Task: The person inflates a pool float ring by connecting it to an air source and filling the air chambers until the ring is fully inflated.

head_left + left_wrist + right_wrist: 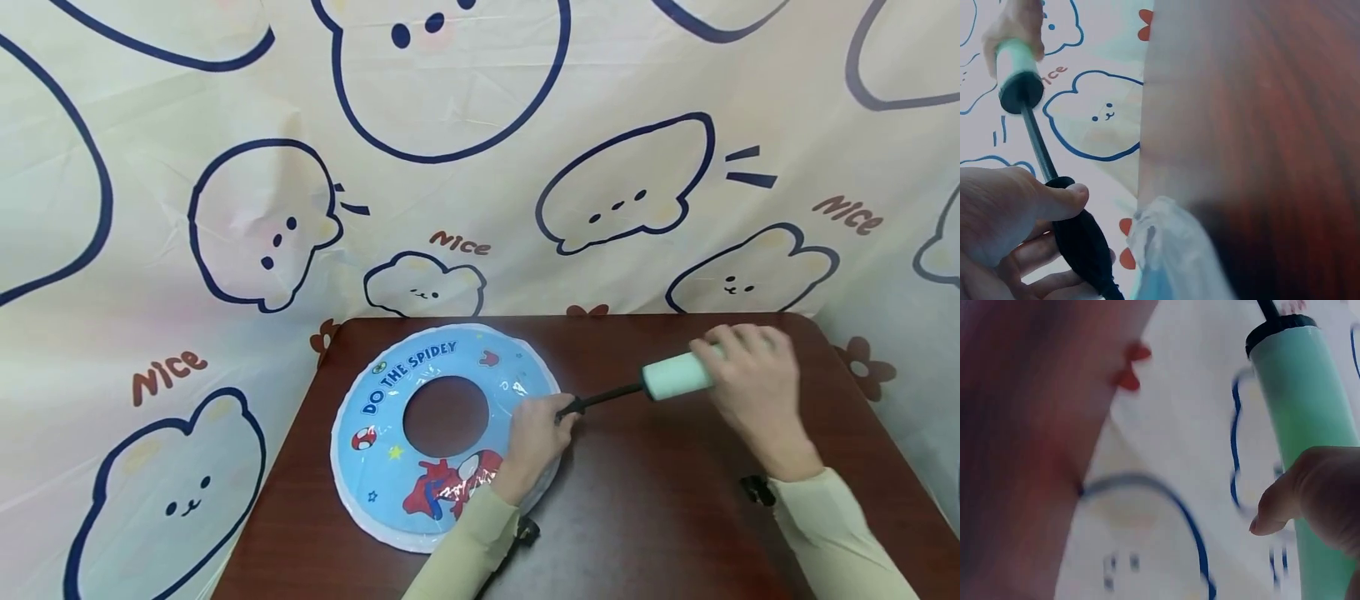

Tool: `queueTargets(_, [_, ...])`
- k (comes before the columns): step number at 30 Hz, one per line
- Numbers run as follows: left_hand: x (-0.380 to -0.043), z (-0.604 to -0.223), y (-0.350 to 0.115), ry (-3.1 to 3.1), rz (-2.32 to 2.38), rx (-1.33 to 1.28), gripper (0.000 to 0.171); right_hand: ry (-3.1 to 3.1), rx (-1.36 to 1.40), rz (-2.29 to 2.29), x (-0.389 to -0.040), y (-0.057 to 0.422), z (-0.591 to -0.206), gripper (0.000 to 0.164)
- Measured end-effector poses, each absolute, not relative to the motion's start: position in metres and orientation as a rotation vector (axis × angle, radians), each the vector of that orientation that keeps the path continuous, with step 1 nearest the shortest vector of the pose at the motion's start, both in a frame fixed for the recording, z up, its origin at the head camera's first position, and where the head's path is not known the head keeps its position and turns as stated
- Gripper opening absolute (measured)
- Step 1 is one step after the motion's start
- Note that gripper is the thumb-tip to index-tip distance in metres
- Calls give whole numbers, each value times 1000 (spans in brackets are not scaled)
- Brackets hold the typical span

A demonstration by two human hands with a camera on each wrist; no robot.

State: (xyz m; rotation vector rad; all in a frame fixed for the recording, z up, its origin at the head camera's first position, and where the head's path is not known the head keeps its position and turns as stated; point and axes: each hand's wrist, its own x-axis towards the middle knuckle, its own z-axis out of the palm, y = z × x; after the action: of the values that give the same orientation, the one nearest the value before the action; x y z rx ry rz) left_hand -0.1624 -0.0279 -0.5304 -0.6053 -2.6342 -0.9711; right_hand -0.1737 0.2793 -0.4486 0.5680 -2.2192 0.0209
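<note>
A hand air pump with a mint-green barrel (pixel 678 377) lies between both hands, its thin black rod (pixel 611 395) drawn out of the barrel. My right hand (pixel 753 392) grips the barrel near its far end. Around the black end piece (pixel 1082 247) at the other end of the rod, the left hand (pixel 536 442) has its fingers curled. Below and left of that hand, a round blue swim ring (pixel 375 483) with a white rim, red cartoon figure and lettering lies flat on the table. The left hand and forearm cover part of its right side.
The dark brown wooden table (pixel 645 517) carries the ring. Behind it hangs a pale cloth (pixel 510 200) printed with blue-outlined cartoon animals, reaching down to the table's back edge. A small black object (pixel 757 490) sits at the right wrist.
</note>
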Motion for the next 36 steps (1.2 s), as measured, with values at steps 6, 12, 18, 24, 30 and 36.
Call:
queueTargets(6, [-163, -527, -32, -2621, -1068, -582, 11, -2206, 634, -36, -178, 229, -465, 23])
queueTargets(12, [-162, -526, -32, -2604, -1090, -569, 12, -2220, 612, -43, -178, 204, -474, 31])
queueTargets(18, [-162, -527, -30, -2576, -1030, -588, 10, -2235, 608, -41, -175, 189, -487, 20])
queueTargets(24, [-161, -530, -29, -2584, -968, -601, 10, -2240, 614, -46, -175, 187, -497, 25])
queueTargets(30, [-163, -534, -28, -2601, -1102, -574, 12, -2269, 651, -10, -183, 212, -491, 35])
queueTargets(36, [-163, -531, -29, -2628, -1207, -550, 13, -2249, 710, -56, -188, 240, -469, 47])
